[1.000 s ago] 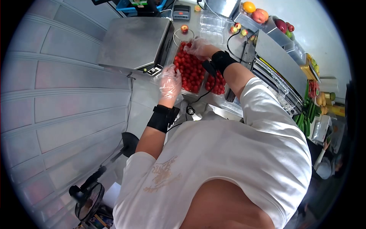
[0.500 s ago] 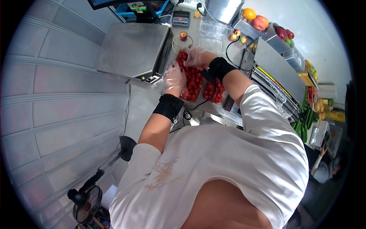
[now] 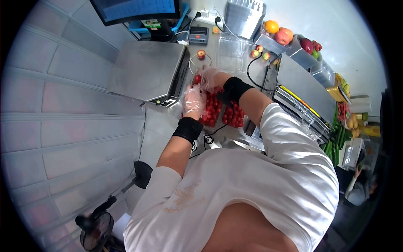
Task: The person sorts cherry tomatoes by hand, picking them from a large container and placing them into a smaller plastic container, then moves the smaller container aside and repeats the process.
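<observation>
Small round red fruits, which look like cherry tomatoes (image 3: pixel 213 110), fill a clear tray on the metal counter. A second clear tray of the same red fruits (image 3: pixel 236 117) stands to its right. Over the left side of the first tray is my left hand (image 3: pixel 194 101), in a clear plastic glove, with fingers curled in; whatever they hold is hidden. My right hand (image 3: pixel 210 79), gloved too, reaches across the tray's far end, close beside the left fingertips. Its own fingers are partly hidden by crinkled plastic and glare. Both wrists wear black bands.
A metal-topped machine (image 3: pixel 147 69) stands at the left, below a monitor (image 3: pixel 136 10). Empty clear trays (image 3: pixel 231 52) lie behind the hands, near a loose apple-like fruit (image 3: pixel 201 54). A wrapping machine (image 3: pixel 300 88) and a black cable (image 3: pixel 249 69) are at the right. A co-worker (image 3: pixel 357 191) is far right.
My view has tilted up, showing more of the monitor. My right hand has come nearer to my left, covering fruit that showed between them.
</observation>
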Available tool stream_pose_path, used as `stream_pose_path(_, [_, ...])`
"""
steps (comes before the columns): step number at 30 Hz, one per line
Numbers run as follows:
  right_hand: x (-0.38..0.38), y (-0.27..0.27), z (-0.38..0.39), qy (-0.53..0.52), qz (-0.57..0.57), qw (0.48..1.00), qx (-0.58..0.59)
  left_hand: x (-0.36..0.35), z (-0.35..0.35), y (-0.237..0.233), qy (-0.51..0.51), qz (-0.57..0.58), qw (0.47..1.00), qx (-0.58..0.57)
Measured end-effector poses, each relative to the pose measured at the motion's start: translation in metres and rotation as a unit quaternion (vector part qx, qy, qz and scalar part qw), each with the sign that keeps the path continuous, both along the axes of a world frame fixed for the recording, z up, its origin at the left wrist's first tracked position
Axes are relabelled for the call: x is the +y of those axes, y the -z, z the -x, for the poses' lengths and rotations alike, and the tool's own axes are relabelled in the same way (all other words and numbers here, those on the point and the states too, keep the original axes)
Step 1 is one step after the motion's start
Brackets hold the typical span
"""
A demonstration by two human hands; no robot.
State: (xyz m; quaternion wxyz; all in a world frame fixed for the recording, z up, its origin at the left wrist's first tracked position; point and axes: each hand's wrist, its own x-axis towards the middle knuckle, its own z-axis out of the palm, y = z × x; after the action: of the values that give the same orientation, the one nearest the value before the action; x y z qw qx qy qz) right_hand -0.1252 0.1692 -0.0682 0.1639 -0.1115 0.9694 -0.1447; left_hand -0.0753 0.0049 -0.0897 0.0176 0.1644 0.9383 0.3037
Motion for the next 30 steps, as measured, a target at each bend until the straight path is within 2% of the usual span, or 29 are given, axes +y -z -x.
stream_pose_path(3, [-0.001, 0.000, -0.003, -0.009, -0.013, 0.999, 0.029, 0.000, -0.002, 0.003, -0.008, -0.016, 0.999, 0.029])
stream_pose_path(8, [0.003, -0.004, -0.004, -0.021, 0.012, 0.999, 0.030, 0.002, -0.002, -0.005, 0.015, 0.042, 0.999, 0.004])
stream_pose_path(11, [0.002, 0.000, -0.001, -0.047, -0.019, 0.998, 0.022, 0.001, -0.003, 0.004, 0.015, 0.004, 0.999, 0.051])
stream_pose_path(14, [0.001, -0.005, -0.011, -0.033, 0.015, 0.999, 0.040, 0.000, -0.003, 0.006, 0.008, 0.000, 0.998, 0.060])
stream_pose_path(21, [-0.003, -0.015, -0.011, -0.023, -0.021, 0.999, 0.028, 0.001, -0.007, 0.006, -0.010, -0.001, 0.998, 0.056])
stream_pose_path(23, [-0.005, -0.016, -0.013, -0.026, -0.022, 0.999, 0.041, 0.001, -0.008, 0.006, -0.002, 0.032, 0.999, 0.032])
stream_pose_path(27, [-0.006, -0.007, -0.015, -0.015, -0.020, 0.998, 0.056, 0.001, -0.006, 0.015, 0.010, 0.037, 0.996, 0.081])
stream_pose_path(30, [-0.008, -0.017, -0.017, -0.006, -0.018, 0.999, 0.035, 0.002, -0.003, 0.017, 0.009, 0.045, 0.997, 0.064])
